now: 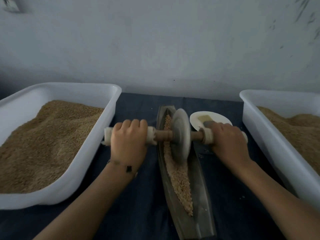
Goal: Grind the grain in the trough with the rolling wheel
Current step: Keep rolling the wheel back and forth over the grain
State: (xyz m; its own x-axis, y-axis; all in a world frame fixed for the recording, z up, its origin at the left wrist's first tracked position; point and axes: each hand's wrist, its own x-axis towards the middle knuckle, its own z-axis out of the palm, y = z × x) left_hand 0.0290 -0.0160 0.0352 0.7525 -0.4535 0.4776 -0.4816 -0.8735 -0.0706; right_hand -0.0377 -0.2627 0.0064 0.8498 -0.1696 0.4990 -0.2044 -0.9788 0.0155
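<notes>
Both fists wrapped tight: left hand [129,137] and right hand [226,139] clutch the padded axle ends. Rolling wheel [181,135], heavy and rigid by the look, sits mid-trough [199,187] on loose grain [178,179], near the table's far edge.

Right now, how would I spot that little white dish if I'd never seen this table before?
Find the long grey trough running down the middle of the dark cloth, between two big white tubs of grain. Just right of its far end, behind the right hand, sits the small white dish. Unlike the deep rectangular tubs, it is round, shallow, and holds a small brush.
</notes>
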